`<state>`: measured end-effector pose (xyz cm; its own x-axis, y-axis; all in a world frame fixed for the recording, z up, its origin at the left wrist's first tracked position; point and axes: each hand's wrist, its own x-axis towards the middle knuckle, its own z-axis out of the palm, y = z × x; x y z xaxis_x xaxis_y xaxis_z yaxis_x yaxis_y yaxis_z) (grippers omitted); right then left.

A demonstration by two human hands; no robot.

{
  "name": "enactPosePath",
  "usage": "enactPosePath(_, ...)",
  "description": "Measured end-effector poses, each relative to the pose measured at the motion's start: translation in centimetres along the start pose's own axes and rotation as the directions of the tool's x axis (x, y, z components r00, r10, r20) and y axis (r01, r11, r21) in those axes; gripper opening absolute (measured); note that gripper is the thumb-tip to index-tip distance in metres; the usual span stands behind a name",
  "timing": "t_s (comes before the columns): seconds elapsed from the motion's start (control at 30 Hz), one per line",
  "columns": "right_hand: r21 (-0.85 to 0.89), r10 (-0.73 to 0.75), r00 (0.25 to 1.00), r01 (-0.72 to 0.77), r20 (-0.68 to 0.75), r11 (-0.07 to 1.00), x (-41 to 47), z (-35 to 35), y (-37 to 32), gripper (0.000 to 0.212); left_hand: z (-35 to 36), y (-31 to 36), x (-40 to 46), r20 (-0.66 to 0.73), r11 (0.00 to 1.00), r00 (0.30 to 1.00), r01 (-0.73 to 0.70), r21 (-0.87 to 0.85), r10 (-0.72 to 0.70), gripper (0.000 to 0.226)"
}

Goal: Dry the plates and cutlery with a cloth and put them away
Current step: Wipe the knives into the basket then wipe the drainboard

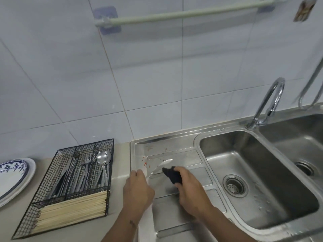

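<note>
Over the steel draining board [174, 212], my left hand [138, 189] grips the handle of a metal knife [162, 165], whose blurred blade points up and to the right. My right hand [188, 187] holds a dark cloth [172, 174] against the blade. A black wire cutlery tray [70, 182] on the counter to the left holds knives, forks [87, 163], spoons [103, 158] and a bundle of chopsticks [73, 212]. Blue-patterned plates [12, 175] are stacked at the far left edge.
A double steel sink [253, 180] with a curved tap [269, 103] lies to the right. Small red specks dot the draining board near the knife. A towel rail [183, 13] runs along the tiled wall above. A metal hose hangs at the far right.
</note>
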<state>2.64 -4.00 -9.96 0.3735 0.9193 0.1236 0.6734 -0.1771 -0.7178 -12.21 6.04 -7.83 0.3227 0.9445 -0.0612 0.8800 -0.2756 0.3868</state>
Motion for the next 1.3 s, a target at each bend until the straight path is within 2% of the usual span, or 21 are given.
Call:
enactPosePath(0.1,-0.048,-0.186,0.974,0.181,-0.13,0.982,-0.1,-0.6,-2.8,0.05,-1.8,0.3,-2.0,-0.103,0.99,0.984,-0.14,0.033,0.142,0.014)
enactPosePath(0.2,-0.272,-0.368,0.926,0.335,-0.082,0.902,-0.3,-0.4,-4.2,0.061,-4.0,0.9,-3.3,-0.21,0.969,0.946,-0.248,0.022,0.247,0.009)
enactPosePath(0.3,-0.382,-0.292,0.948,0.224,-0.128,0.897,-0.8,-1.3,-3.9,0.074,-5.8,0.9,-4.5,-0.25,0.959,0.929,-0.282,0.002,0.274,0.012)
enactPosePath(0.37,-0.412,-0.262,0.953,0.18,-0.152,0.893,-1.3,-2.0,-4.4,0.075,-6.4,0.9,-5.4,-0.276,0.959,0.922,-0.285,-0.005,0.272,0.015)
enactPosePath(0.53,-0.369,-0.471,0.876,0.406,-0.104,0.836,-3.4,-1.9,-6.7,0.077,-6.9,1.2,-6.8,-0.332,0.939,0.893,-0.339,-0.057,0.303,0.018)
enactPosePath(0.6,-0.387,-0.408,0.904,0.335,-0.124,0.859,-3.5,-2.4,-5.6,0.076,-7.3,1.1,-7.5,-0.312,0.941,0.898,-0.338,-0.033,0.312,0.015)
enactPosePath(0.67,-0.375,-0.225,0.962,0.152,-0.158,0.914,-3.4,-3.6,-3.8,0.071,-7.6,0.8,-8.2,-0.255,0.959,0.927,-0.284,0.0,0.274,0.014)
enactPosePath(0.77,-0.302,-0.097,0.957,0.011,-0.273,0.953,-3.6,-5.8,-1.9,0.058,-8.3,0.3,-8.8,-0.194,0.975,0.956,-0.221,0.009,0.218,0.014)
enactPosePath(0.83,-0.253,-0.135,0.929,0.047,-0.345,0.966,-4.0,-6.5,-2.1,0.054,-8.7,0.4,-9.0,-0.141,0.978,0.968,-0.209,0.009,0.209,0.017)
enactPosePath(0.9,-0.264,-0.243,0.905,0.153,-0.348,0.952,-4.6,-6.5,-3.3,0.053,-8.8,0.9,-9.1,-0.089,0.978,0.974,-0.208,-0.015,0.206,0.02)
enactPosePath(1.03,-0.344,-0.436,0.879,0.356,-0.192,0.869,-5.8,-4.5,-5.7,0.064,-8.9,2.5,-9.6,-0.036,0.971,0.973,-0.228,-0.074,0.226,0.023)
enactPosePath(1.2,-0.392,-0.317,0.929,0.225,-0.189,0.892,-5.9,-4.5,-4.0,0.073,-9.1,3.1,-10.4,-0.078,0.979,0.976,-0.202,0.0,0.201,0.026)
enactPosePath(1.3,-0.363,-0.43,0.892,0.359,-0.137,0.86,-6.5,-4.0,-4.8,0.075,-9.1,3.0,-10.5,-0.055,0.98,0.981,-0.19,-0.063,0.187,0.023)
